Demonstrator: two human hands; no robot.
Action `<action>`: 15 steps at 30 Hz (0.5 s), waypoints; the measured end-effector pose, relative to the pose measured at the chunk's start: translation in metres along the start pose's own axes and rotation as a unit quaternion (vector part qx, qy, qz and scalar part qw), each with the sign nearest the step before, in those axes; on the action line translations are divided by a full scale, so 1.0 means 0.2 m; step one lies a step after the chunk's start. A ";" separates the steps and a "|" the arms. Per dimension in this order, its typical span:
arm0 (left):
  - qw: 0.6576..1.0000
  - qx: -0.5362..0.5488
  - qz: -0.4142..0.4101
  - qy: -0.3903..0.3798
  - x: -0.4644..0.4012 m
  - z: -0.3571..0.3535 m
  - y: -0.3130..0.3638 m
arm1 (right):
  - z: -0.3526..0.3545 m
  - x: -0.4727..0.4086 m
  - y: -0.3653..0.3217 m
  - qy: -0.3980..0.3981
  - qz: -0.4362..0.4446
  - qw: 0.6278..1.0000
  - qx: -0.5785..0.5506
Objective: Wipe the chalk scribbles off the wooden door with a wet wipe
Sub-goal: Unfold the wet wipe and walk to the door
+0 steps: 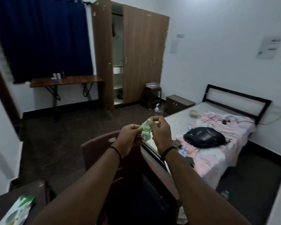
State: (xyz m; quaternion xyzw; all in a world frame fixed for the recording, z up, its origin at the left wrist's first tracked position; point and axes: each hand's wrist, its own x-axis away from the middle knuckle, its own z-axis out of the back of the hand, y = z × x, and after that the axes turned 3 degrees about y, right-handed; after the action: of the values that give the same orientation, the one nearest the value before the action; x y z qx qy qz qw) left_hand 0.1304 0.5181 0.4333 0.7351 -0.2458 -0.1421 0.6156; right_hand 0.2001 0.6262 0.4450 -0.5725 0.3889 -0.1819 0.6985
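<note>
A dim bedroom lies ahead of you, with a wardrobe [141, 54] and a bed [178, 122] carrying a black backpack [204, 137]. The pale green wipe [146, 133] sits crumpled between your fingers. Your left hand [131, 137] pinches its lower edge and your right hand [161, 132] its top corner. Draw the pinched edges apart slowly, so it unfolds without tearing.

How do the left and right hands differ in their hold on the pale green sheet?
The right hand sits higher than the left hand. The right hand pinches the pale green sheet at its top corner; the left hand holds its left side. Both wear a dark wristband.
</note>
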 end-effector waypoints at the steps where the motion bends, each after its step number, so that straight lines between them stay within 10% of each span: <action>1: 1.000 -0.005 -0.007 -0.010 -0.03 -0.11 -0.01 | 0.10 -0.04 0.02 0.009 -0.002 1.000 0.002; 15: 0.955 -0.092 0.007 -0.283 -0.11 -1.06 -0.12 | 1.03 -0.07 0.01 0.218 -0.026 0.976 0.006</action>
State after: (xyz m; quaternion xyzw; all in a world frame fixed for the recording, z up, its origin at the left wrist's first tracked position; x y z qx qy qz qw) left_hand 0.2238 0.7099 0.4507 0.6035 -0.4007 -0.3624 0.5864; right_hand 0.3461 0.7719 0.4564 -0.5251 0.5157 -0.3223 0.5954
